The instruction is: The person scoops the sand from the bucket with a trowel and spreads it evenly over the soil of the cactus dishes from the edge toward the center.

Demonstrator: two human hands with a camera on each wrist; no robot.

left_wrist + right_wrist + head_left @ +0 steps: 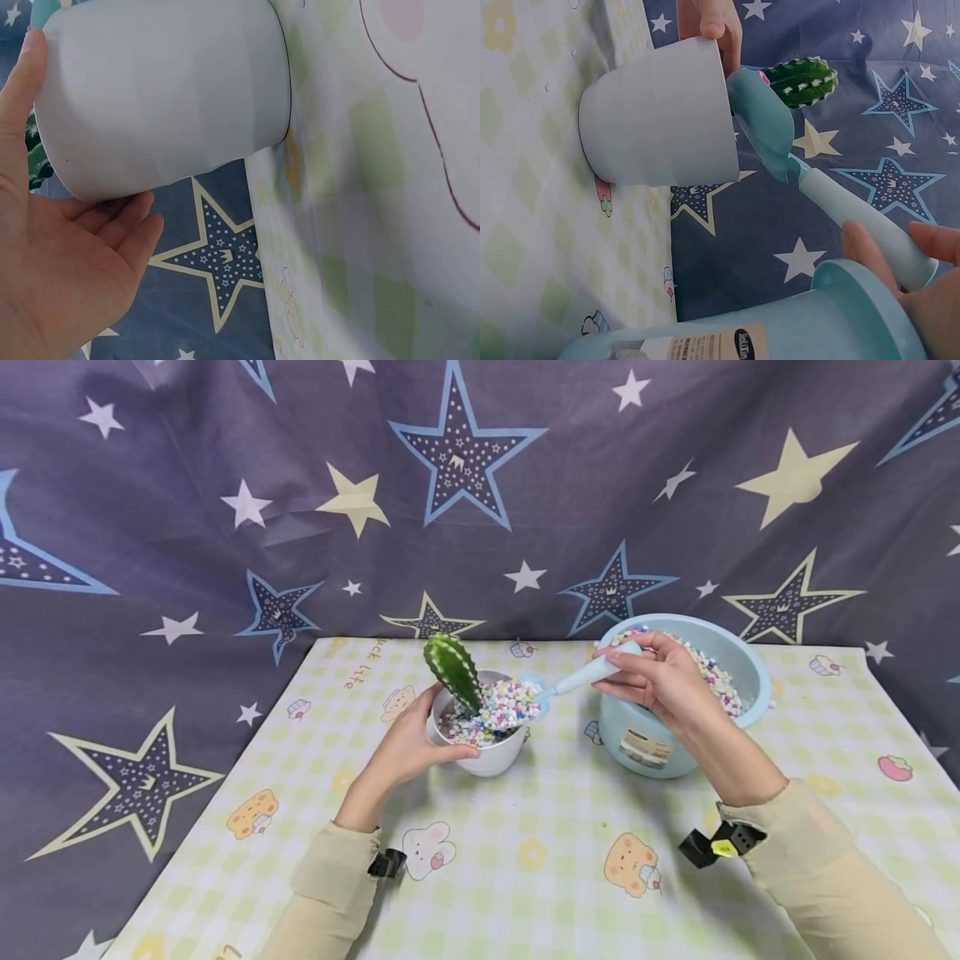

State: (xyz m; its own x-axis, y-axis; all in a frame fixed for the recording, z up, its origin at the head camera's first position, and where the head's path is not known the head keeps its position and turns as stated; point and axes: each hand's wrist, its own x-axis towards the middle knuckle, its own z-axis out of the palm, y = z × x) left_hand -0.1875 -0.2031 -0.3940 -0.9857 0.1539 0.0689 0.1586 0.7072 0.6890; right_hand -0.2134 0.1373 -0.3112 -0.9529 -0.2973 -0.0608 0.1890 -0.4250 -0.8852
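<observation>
While over pot (487, 758), scoop (525, 703) in right hand (660, 681)

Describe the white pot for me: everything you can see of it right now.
The white pot is small, round and plain, smooth and glazed-looking, widening slightly toward the rim. It stands upright on the checked tablecloth, left of the blue basin. A green cactus rises from it among multicoloured pebbles. The left hand cups its left side, thumb at the rim. A blue scoop loaded with pebbles, held by the right hand, sits over its opening.
</observation>
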